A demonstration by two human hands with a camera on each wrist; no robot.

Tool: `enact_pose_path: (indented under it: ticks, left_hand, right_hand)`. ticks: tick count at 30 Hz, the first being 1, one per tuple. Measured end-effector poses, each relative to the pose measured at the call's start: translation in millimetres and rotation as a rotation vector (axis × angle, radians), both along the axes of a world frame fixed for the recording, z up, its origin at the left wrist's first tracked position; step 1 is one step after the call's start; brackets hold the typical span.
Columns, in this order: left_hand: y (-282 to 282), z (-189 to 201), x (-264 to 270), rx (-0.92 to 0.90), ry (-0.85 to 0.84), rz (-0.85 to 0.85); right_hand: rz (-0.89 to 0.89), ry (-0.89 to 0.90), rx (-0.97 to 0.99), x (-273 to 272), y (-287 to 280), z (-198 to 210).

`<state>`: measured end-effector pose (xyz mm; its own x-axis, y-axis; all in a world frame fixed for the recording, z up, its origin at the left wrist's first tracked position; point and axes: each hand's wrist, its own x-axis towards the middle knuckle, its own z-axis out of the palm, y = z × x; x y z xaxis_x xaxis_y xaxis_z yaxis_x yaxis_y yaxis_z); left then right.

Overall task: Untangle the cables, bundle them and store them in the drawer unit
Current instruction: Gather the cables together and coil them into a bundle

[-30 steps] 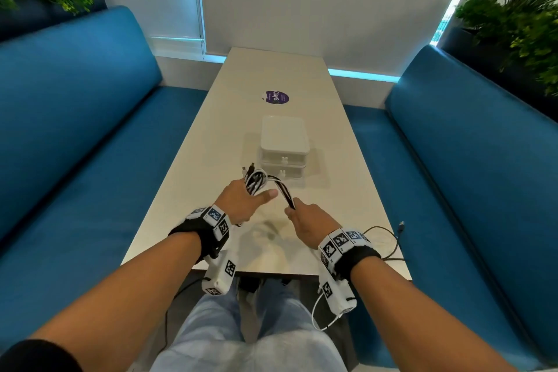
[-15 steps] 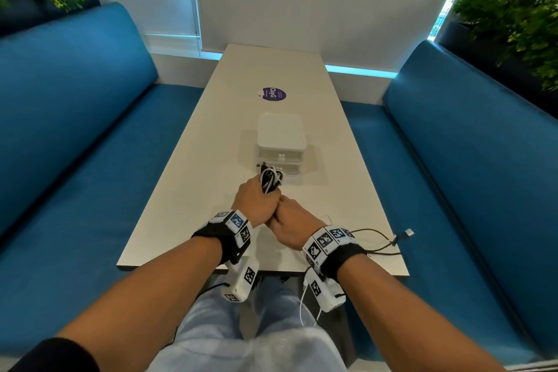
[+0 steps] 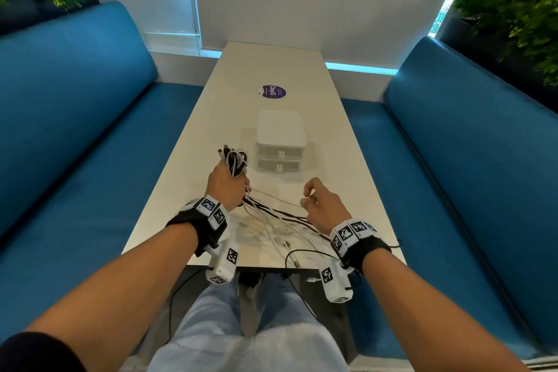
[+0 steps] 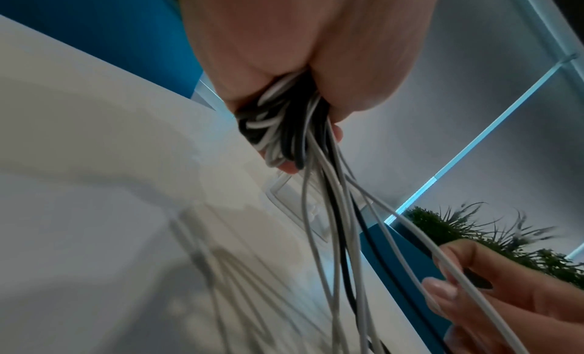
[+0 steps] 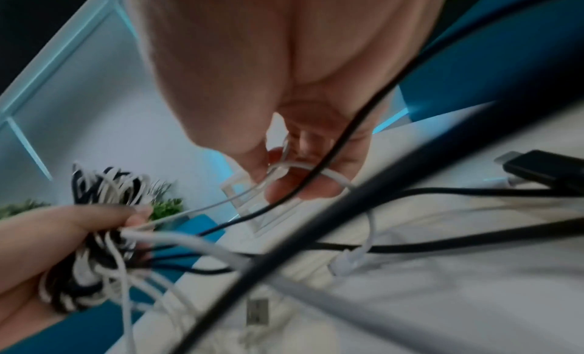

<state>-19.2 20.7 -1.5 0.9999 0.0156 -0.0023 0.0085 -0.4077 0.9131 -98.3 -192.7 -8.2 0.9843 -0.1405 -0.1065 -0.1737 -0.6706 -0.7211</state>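
My left hand (image 3: 227, 187) grips a bundle of black and white cables (image 3: 234, 160), held upright above the table. The same bundle of cables (image 4: 278, 124) fills my fist in the left wrist view. Loose cable ends (image 3: 271, 220) trail from the fist down onto the table toward my right hand (image 3: 314, 202). That hand pinches a thin white cable (image 5: 294, 169) between thumb and fingers. The white two-drawer unit (image 3: 280, 145) stands just beyond both hands, its drawers pushed in.
The long white table (image 3: 271, 69) runs between two blue benches (image 3: 75, 136). A purple sticker (image 3: 272, 91) lies past the drawer unit. More black cable (image 3: 308, 254) loops at the table's near edge. Plants stand at both back corners.
My hands were pressed together half a second ago. Now the right hand has moved right, drawing out a white cable, and loose ends have spread over the table.
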Motion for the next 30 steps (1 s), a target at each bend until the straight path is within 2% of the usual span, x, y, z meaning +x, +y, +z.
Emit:
enact_pose_path:
  ticks: [4, 7, 11, 14, 18, 22, 26, 30]
  left_hand:
    - [1.2, -5.8, 4.2, 0.001, 0.027, -0.007]
    - [2.0, -9.7, 6.9, 0.038, 0.024, -0.011]
    - [13.8, -5.4, 10.4, 0.104, -0.007, 0.083]
    - [17.4, -6.3, 10.4, 0.127, 0.006, 0.089]
    - [15.4, -3.7, 13.9, 0.138, -0.005, 0.109]
    - [26.7, -1.9, 20.1, 0.156, -0.005, 0.146]
    - [20.3, -6.0, 16.1, 0.129, -0.019, 0.068]
    - [5.1, -2.9, 10.1, 0.072, -0.017, -0.017]
  right_hand:
    - [-0.202, 0.009, 0.108, 5.1, -5.2, 3.3]
    - [-0.165, 0.064, 0.129, 7.7, -6.3, 9.0]
    - [-0.020, 0.111, -0.076, 4.0, -22.7, 5.7]
    - [0.098, 0.152, -0.310, 2.7, -27.4, -0.4]
    - [0.075, 0.198, -0.462, 7.3, -38.2, -7.2]
    - [0.086, 0.334, -0.714, -0.3, -68.2, -11.8]
    - [0.108, 0.294, -0.710, -3.9, -69.0, -12.7]
    - [0.230, 0.038, -0.708, 4.5, -33.6, 4.2]
